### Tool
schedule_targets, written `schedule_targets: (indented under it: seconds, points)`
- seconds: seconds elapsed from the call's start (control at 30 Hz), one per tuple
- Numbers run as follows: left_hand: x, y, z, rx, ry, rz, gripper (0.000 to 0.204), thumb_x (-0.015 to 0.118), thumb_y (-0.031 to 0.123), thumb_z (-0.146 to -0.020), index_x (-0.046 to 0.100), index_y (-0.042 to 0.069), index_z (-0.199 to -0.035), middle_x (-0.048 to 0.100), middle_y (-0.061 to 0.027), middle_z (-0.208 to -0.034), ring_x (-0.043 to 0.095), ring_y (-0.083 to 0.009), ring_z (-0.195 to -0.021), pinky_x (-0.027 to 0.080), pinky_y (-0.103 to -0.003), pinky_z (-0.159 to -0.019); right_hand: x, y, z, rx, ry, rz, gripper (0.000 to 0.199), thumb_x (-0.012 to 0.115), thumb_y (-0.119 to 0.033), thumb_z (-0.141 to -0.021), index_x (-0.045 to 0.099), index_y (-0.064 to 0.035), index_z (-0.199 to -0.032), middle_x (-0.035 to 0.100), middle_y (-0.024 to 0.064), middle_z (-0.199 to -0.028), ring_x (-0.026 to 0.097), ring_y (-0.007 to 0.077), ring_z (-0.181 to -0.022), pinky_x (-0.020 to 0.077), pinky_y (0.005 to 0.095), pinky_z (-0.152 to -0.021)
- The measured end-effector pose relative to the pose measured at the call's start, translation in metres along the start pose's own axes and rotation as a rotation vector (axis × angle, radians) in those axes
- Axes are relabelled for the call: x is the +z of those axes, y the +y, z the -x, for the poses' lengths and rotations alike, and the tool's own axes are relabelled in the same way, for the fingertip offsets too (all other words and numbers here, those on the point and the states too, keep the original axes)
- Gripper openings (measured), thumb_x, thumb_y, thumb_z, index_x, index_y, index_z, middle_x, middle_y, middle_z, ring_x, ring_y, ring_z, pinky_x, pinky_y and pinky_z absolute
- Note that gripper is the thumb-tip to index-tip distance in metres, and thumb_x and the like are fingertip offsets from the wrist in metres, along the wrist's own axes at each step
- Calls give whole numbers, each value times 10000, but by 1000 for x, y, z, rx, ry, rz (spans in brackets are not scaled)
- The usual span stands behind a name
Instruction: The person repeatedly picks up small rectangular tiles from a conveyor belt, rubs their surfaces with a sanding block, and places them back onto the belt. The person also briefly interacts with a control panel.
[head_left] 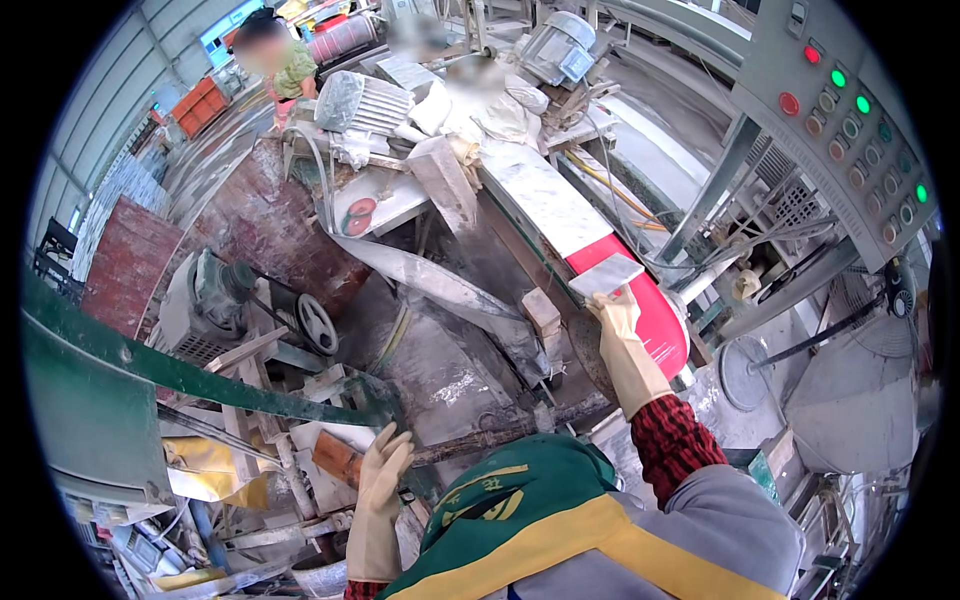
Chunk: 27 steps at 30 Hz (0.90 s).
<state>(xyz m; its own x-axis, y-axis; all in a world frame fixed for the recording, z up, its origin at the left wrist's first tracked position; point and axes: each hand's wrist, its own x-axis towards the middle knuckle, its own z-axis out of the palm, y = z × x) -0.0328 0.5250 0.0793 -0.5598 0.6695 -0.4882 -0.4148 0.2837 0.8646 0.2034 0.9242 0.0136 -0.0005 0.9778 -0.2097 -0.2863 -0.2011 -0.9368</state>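
Observation:
My right hand (618,335) wears a cream rubber glove and grips the near edge of a small pale stone tile (607,273). The tile is over a bright red belt (648,318), and larger white slabs (555,210) lie beyond it on the same line. My left hand (381,472), in a matching glove, is raised at the lower middle. Its fingers are apart and nothing shows in them. Beside that hand lies an orange-brown block (338,458).
A control panel (845,115) with lit buttons stands at the upper right. A handwheel machine (316,323) and a green beam (200,365) are on the left. Motors (557,47) sit at the far end. Another person (293,75) stands at the far left.

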Motion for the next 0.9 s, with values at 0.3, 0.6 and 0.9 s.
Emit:
schedule_targets:
  seconds: [0.3, 0.6, 0.9]
  points:
    - [-33, -30, 29, -22, 231, 191, 491, 615, 175, -951, 424, 58, -1388, 589, -116, -1273, 607, -176, -1059, 507, -303, -912, 27, 42, -76, -60, 160, 220, 559, 648, 15, -751, 462, -9, -1277, 649, 152, -828, 674, 240, -659, 578, 315, -568]
    - [-82, -50, 61, 43, 461, 235, 411, 635, 143, -930, 513, 21, -1303, 652, -99, -1110, 639, -153, -936, 525, -248, -777, -22, 56, -129, 5, 11, 786, 432, 672, -188, -748, 560, 14, -1112, 680, 118, -849, 657, 238, -696, 536, 391, -663]
    - [-309, -160, 190, -3, 1768, -553, 721, 762, 156, -783, 402, 5, -1388, 502, -229, -1339, 456, -367, -1291, 341, -413, -1109, -11, 64, -95, 124, -75, -348, 556, 555, -98, -940, 343, -44, -1451, 536, 212, -1297, 600, 341, -1077, 497, 439, -962]
